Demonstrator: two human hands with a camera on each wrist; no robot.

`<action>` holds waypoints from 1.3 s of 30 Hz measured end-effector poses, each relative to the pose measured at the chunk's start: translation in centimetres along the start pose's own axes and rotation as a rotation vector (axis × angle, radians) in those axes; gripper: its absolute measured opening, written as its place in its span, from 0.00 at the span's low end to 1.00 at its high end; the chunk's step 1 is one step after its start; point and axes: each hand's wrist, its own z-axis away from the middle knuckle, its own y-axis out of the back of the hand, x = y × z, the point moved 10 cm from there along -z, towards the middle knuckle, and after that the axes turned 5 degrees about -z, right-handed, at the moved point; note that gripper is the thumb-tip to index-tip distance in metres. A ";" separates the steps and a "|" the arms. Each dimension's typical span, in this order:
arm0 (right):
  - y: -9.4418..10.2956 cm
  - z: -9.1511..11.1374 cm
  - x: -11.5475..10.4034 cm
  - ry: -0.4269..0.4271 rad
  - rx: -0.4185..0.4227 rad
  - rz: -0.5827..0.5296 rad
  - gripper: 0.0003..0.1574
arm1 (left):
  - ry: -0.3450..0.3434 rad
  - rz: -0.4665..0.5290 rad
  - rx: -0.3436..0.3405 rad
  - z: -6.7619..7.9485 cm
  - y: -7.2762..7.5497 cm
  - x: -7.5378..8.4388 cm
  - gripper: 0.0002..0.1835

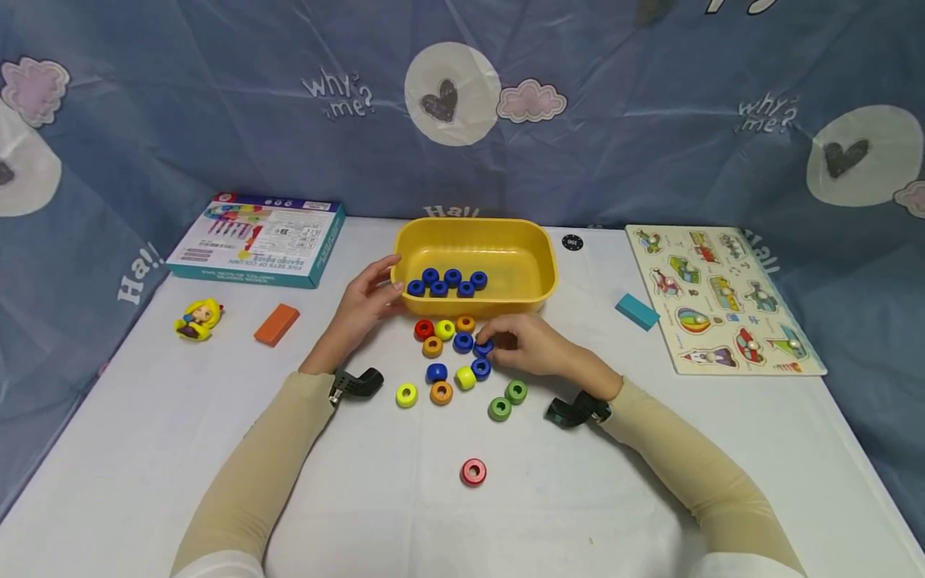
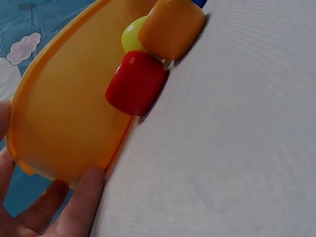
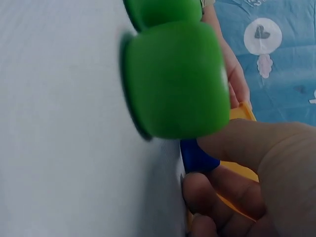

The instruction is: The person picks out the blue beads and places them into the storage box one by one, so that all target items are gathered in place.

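A yellow plastic tray (image 1: 477, 307) stands at the back of the table with several blue beads (image 1: 452, 278) inside it. My left hand (image 1: 367, 297) holds the tray's left end, its thumb and fingers spread about the corner. Just in front of the tray, my right hand (image 1: 531, 343) pinches a blue bead (image 3: 197, 157) between thumb and fingers, low at the tabletop. Loose beads lie around it: a red bead (image 1: 424, 329), yellow beads (image 1: 407, 395), orange beads (image 1: 441, 392), more blue beads (image 1: 437, 372) and two green beads (image 1: 500, 409).
One red bead (image 1: 473, 472) lies apart, nearer the front. At left are a boxed toy set (image 1: 256, 241), a yellow figurine (image 1: 198, 319) and an orange block (image 1: 277, 324). To the right are a blue block (image 1: 637, 311), a puzzle board (image 1: 726, 301) and a black chip (image 1: 572, 242).
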 end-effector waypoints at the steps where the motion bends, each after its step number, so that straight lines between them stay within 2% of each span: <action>1: 0.1 -0.1 -0.2 0.001 -0.001 0.003 0.13 | 0.002 0.002 0.007 0.0 0.1 -0.1 0.28; 5: 1.7 -0.5 -2.1 0.024 0.027 0.019 0.12 | -0.004 0.015 0.012 0.0 0.1 -0.4 0.28; 9: 5.2 -1.5 -4.2 0.007 0.102 0.023 0.14 | -0.010 0.022 0.013 0.0 -0.1 -0.4 0.28; 12: 7.8 -2.9 -4.1 -0.058 0.161 0.018 0.15 | -0.008 0.011 0.018 0.1 -0.1 -0.4 0.28; 15: 9.1 -4.2 -2.5 -0.142 0.185 0.033 0.17 | -0.006 0.014 0.010 0.0 -0.1 -0.4 0.28; 21: 8.0 -5.7 3.1 -0.375 0.100 0.140 0.21 | -0.002 0.027 -0.003 0.0 -0.3 -0.5 0.28; 24: 7.3 -5.7 4.4 -0.445 0.070 0.201 0.21 | 0.004 0.028 -0.002 0.1 -0.3 -0.5 0.28; 31: 6.8 -5.8 4.8 -0.489 0.043 0.199 0.18 | -0.007 0.020 0.001 0.1 -0.3 0.0 0.28; 39: 6.7 -5.8 5.1 -0.519 0.045 0.154 0.21 | -0.011 -0.002 0.018 0.0 0.0 0.1 0.26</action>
